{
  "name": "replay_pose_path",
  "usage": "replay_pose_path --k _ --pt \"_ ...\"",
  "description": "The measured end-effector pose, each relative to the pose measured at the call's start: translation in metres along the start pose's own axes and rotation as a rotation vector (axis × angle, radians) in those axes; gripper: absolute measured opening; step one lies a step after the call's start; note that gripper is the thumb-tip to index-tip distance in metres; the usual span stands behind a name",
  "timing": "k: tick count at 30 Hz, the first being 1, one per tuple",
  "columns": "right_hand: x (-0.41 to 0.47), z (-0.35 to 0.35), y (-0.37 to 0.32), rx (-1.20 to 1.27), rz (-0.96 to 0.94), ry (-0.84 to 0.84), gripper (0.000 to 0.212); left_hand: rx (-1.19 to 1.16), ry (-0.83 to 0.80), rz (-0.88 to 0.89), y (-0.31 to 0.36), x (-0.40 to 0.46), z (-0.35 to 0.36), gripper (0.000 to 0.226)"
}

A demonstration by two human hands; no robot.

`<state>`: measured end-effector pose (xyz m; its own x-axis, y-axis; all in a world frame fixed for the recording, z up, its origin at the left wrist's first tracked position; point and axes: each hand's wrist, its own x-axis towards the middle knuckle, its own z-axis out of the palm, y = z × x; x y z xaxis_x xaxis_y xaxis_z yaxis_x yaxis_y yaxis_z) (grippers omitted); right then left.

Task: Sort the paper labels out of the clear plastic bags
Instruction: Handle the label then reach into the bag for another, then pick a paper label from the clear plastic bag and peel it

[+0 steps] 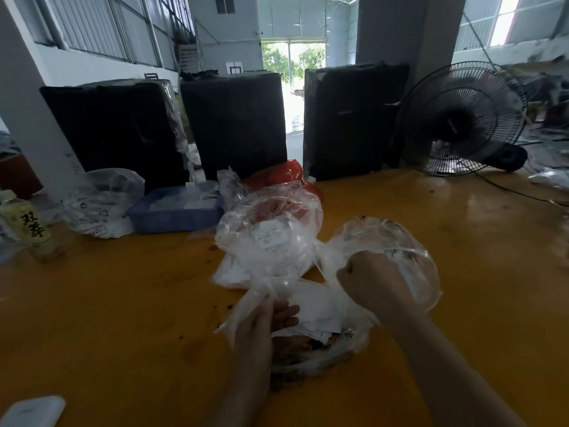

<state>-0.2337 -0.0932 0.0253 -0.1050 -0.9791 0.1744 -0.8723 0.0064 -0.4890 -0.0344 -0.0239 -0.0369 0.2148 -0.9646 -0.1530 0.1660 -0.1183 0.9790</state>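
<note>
A heap of clear plastic bags (271, 238) lies in the middle of the orange table (123, 303). My right hand (369, 280) is a fist that grips one clear bag (400, 241), which balloons up to its right. My left hand (264, 322) pinches the edge of another clear bag (317, 349) lying flat near me. White paper labels (317, 315) show inside that bag, just right of my left fingers. A red bag (289, 175) sits behind the heap.
A blue tray (172, 215) with white scraps stands at the back left, beside another clear bag (101, 201) and a drink bottle (27, 229). Three black boxes (234, 124) line the far edge. A black fan (462, 118) stands at the right. A white object (30, 411) lies near left.
</note>
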Motion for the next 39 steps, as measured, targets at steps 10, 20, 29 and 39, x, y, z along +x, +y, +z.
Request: replay_pose_path --k 10,20,29,39 --pt "0.002 0.013 0.04 -0.384 -0.007 -0.022 0.024 0.027 0.036 0.03 0.003 -0.006 0.005 0.045" --pt "0.001 0.011 0.039 0.006 -0.007 0.18 0.024 0.045 0.016 0.046 0.001 -0.006 0.003 0.044" --pt "-0.006 -0.005 0.035 0.095 0.007 0.169 0.018 0.04 -0.001 0.061 -0.003 -0.003 0.0 0.043" --pt "-0.043 0.024 -0.023 0.513 -0.263 -0.268 0.018 0.213 -0.1 0.199 -0.003 -0.003 -0.007 0.048"
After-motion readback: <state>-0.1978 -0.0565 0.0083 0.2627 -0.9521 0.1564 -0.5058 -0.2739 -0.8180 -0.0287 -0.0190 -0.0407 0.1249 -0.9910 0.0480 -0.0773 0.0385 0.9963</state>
